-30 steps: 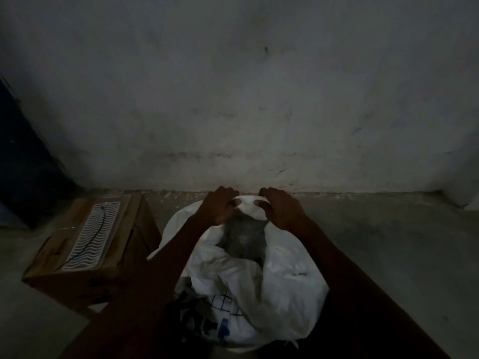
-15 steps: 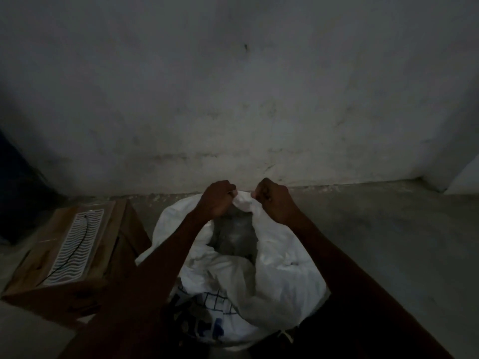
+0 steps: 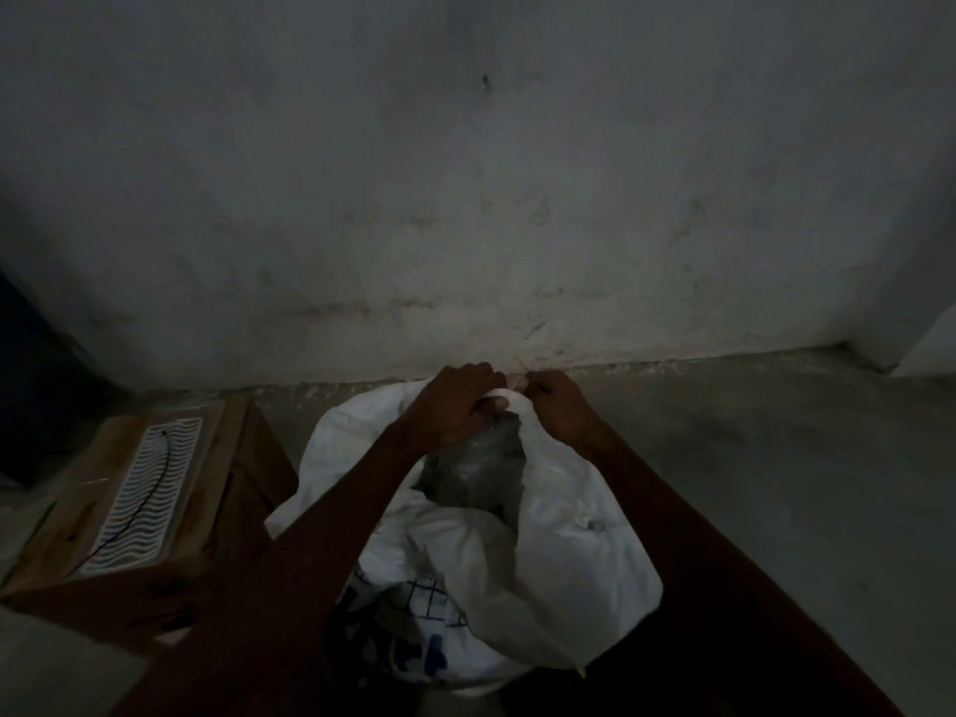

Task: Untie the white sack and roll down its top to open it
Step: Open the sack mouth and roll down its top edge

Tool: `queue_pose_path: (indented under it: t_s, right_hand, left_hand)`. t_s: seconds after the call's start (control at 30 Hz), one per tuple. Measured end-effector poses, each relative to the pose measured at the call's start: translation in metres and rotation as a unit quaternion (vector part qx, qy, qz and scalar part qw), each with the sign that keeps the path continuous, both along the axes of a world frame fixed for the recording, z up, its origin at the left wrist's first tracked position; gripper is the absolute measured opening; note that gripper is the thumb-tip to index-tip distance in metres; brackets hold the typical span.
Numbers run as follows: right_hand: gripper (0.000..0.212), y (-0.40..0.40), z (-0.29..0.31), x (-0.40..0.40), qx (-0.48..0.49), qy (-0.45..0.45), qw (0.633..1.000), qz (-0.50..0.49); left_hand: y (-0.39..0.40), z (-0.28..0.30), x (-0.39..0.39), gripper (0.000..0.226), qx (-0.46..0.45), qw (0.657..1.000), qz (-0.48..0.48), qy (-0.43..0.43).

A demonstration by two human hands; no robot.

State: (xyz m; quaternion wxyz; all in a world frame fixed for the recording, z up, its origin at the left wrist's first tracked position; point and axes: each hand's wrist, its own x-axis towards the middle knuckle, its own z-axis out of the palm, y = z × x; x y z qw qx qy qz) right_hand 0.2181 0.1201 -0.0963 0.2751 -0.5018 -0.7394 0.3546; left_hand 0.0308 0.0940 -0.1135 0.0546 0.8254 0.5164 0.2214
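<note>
The white sack (image 3: 569, 561) stands on the floor in front of me, its mouth gaping and its sides crumpled, with blue print low on the front. Grey powdery contents (image 3: 476, 468) show inside the opening. My left hand (image 3: 450, 406) grips the far rim of the sack with curled fingers. My right hand (image 3: 558, 406) pinches the same far rim just to the right, knuckles nearly touching the left hand. Both forearms reach across the sack's opening. The scene is dim.
A brown cardboard box (image 3: 170, 509) with a white wavy-patterned label stands on the floor to the sack's left, close to it. A stained grey wall (image 3: 465, 199) rises just behind the sack. Bare concrete floor (image 3: 776, 483) stretches to the right.
My hands have drawn closer together on the far rim, bunching the fabric between them. The rim has been lifted a little and the view has shifted slightly.
</note>
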Motion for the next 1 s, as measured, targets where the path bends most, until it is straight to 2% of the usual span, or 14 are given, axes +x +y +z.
queue_pose_path:
  t_s: [0.07,0.17,0.27,0.37,0.4,0.5,0.6,0.67,0.73,0.8,0.87,0.93,1.0]
  right_hand:
    - [0.03,-0.007,0.0,0.003,0.014,-0.001,1.0,-0.005]
    - [0.033,-0.014,-0.007,0.009,0.027,-0.036,0.999,-0.005]
    - [0.032,-0.014,-0.013,0.014,0.058,-0.072,0.996,0.013]
    - [0.03,-0.006,-0.011,0.017,0.042,-0.049,0.998,-0.003]
    - [0.031,-0.006,-0.007,0.017,0.018,-0.037,0.999,-0.003]
    - [0.038,-0.006,0.001,0.019,-0.009,-0.013,1.0,0.022]
    - [0.035,-0.013,0.002,0.023,0.014,-0.04,0.999,0.03]
    - [0.036,-0.013,-0.004,0.028,0.01,-0.069,0.998,0.003]
    - [0.034,-0.012,-0.011,0.032,0.048,-0.124,0.991,-0.01]
    - [0.034,-0.01,-0.014,0.036,0.078,-0.131,0.988,-0.016]
    - [0.034,-0.007,-0.008,0.038,0.052,-0.078,0.995,-0.026]
    - [0.031,-0.006,0.001,0.037,-0.022,-0.031,0.999,-0.004]
    - [0.034,-0.005,0.007,0.035,-0.072,-0.027,0.997,0.015]
  left_hand:
    - [0.004,-0.003,0.002,0.043,-0.025,0.999,0.047,0.009]
    - [0.012,-0.002,-0.001,0.035,-0.112,0.982,0.144,-0.049]
    - [0.013,0.001,0.001,0.032,-0.159,0.976,0.113,-0.096]
    - [0.005,0.004,0.005,0.036,-0.13,0.979,0.06,-0.146]
    - [0.004,0.002,0.006,0.036,-0.109,0.985,0.046,-0.128]
    - [0.007,-0.003,0.012,0.036,-0.048,0.998,0.045,0.014]
    - [0.015,0.0,0.013,0.028,-0.049,0.992,0.102,0.061]
    - [0.019,0.004,0.01,0.031,-0.098,0.984,0.148,0.0]
    - [0.023,0.006,0.01,0.03,-0.133,0.976,0.161,-0.067]
    - [0.022,0.007,0.013,0.024,-0.121,0.977,0.135,-0.108]
    - [0.017,0.009,0.015,0.026,-0.077,0.988,0.063,-0.12]
    - [0.016,0.009,0.016,0.032,-0.046,0.997,0.002,-0.069]
    - [0.016,0.004,0.018,0.038,-0.05,0.998,-0.022,-0.009]
